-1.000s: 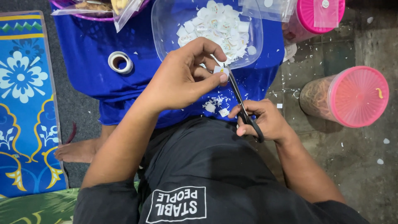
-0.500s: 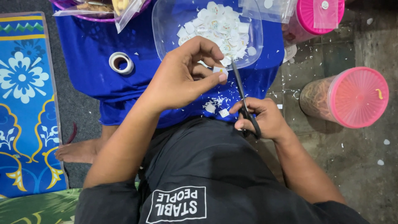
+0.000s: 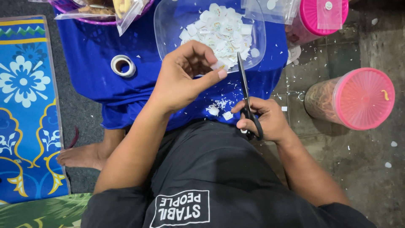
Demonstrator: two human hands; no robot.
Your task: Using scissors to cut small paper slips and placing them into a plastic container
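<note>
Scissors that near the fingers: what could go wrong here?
The scissors in the right hand point up beside the left hand, which pinches a small white piece; a slip might nick a fingertip. Cut bits could also miss the clear container and scatter on the blue cloth.

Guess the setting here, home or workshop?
Probably a home floor used as a makeshift work spot. The person sits barefoot on the floor beside a patterned mat, cutting with scissors over a blue cloth, with pink-lidded jars on bare concrete.
</note>
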